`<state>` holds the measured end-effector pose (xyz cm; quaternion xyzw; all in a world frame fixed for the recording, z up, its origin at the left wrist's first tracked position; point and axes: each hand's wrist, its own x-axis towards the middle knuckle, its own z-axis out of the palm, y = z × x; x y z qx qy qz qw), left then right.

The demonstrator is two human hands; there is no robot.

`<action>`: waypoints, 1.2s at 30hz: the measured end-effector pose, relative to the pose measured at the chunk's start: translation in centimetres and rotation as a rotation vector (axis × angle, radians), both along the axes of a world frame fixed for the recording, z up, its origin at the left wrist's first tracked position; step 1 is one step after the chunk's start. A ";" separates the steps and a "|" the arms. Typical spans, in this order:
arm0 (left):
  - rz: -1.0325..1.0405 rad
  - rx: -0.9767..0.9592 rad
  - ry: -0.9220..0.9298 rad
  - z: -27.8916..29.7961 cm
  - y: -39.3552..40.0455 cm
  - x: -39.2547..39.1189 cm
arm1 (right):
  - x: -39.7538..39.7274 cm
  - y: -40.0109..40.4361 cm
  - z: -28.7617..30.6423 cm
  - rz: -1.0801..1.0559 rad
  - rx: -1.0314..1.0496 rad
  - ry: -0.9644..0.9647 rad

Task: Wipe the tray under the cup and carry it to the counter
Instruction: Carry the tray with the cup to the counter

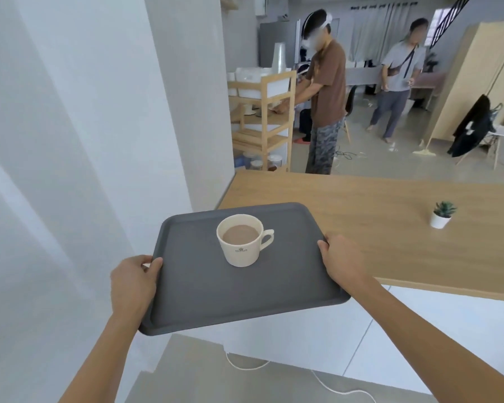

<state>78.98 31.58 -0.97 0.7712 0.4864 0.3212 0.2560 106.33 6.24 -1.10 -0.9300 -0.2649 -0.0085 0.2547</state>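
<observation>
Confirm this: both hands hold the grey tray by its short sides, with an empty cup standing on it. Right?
Not quite. In the head view the cup is full of a brown drink. The rest holds: left hand and right hand hold the grey tray by its short sides.

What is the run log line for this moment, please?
carry | tray held level, both hands: left, right | cup upright, full | counter ahead

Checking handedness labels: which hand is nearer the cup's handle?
Right. The right hand grips the tray edge on the side the cup handle points to; the left hand grips the opposite edge.
</observation>
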 end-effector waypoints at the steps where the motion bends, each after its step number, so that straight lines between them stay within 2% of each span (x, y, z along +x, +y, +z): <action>1: -0.014 -0.011 -0.007 -0.3 -0.1 2.0 | 1.6 -0.5 -0.1 -0.012 0.004 0.001; 13: -0.203 -0.067 -0.010 -5.3 1.6 22.2 | 14.7 -4.8 -3.4 -0.238 0.002 0.041; 19: -0.357 -0.103 -0.020 -8.0 3.0 30.5 | 19.1 -5.2 -5.2 -0.369 0.021 0.073; 24: -0.414 -0.055 0.039 -9.9 3.5 36.0 | 22.5 -5.5 -7.4 -0.457 0.008 0.117; 36: -0.362 -0.133 0.086 -14.3 0.7 44.6 | 32.5 -7.3 -11.5 -0.391 -0.100 0.233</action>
